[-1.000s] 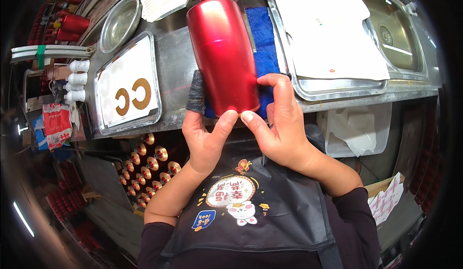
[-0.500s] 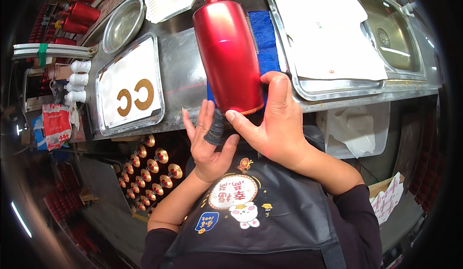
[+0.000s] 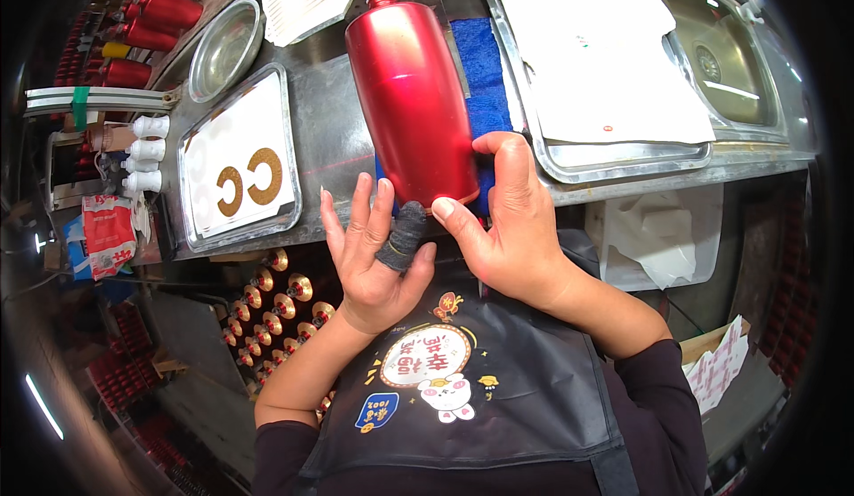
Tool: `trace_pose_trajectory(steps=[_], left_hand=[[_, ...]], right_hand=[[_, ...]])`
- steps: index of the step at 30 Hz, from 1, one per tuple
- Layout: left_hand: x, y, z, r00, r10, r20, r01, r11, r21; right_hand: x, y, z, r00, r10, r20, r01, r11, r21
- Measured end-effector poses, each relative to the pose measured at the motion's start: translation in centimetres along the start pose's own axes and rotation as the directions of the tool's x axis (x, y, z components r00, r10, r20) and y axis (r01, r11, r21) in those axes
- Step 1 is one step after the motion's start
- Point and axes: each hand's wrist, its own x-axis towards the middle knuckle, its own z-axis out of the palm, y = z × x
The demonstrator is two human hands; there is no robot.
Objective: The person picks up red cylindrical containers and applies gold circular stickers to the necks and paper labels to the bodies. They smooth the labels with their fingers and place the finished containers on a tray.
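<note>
A glossy red bottle point(image 3: 411, 96) lies on its side, its threaded neck pointing away from me and its base toward me. My right hand point(image 3: 511, 229) grips the base end, thumb on the bottom edge and index finger bent along the right side. Just left of the base, my left hand point(image 3: 374, 256) has its fingers spread. A dark cloth wrap point(image 3: 405, 236) covers its index finger, whose tip is at the bottle's base; whether it touches I cannot tell. Partly under the bottle is a blue towel point(image 3: 485, 78).
Left on the metal bench stands a tray point(image 3: 291, 158) holding a white sheet with gold C-shaped pieces point(image 3: 263, 176), beside a metal bowl point(image 3: 226, 49). At right are a tray covered with white sheets point(image 3: 614, 96) and a sink point(image 3: 712, 64). Gold-and-red caps point(image 3: 285, 306) stand below the bench.
The bottle has shifted slightly left in the view. My left fingers have spread and straightened a little, and my right thumb sits slightly further right along the base.
</note>
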Motion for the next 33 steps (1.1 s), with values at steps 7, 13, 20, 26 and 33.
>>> trace_pose_trajectory(steps=[7,13,20,26,33], left_hand=[[2.1,0.4,-1.3,0.991,0.116,0.060,-0.123,0.982,0.142],[4.4,0.9,-2.1,0.964,0.240,0.111,-0.258,0.946,0.195],[5.3,2.0,-0.8,0.968,0.191,0.165,-0.221,0.957,0.187],[4.0,1.1,-1.8,0.981,0.191,0.027,-0.193,0.974,0.121],[5.6,0.7,0.2,0.994,0.093,0.049,-0.097,0.991,0.089]], right_hand=[[-0.1,0.2,-0.6,0.996,0.064,0.067,-0.068,0.996,0.063],[-0.2,1.0,-0.7,0.996,0.061,0.066,-0.072,0.982,0.177],[-0.7,2.1,-1.7,0.980,0.161,0.117,-0.194,0.898,0.396],[-2.0,1.8,-3.2,0.990,-0.126,-0.068,0.136,0.975,0.174],[-2.8,1.1,-1.5,0.915,-0.386,0.119,0.382,0.923,0.053]])
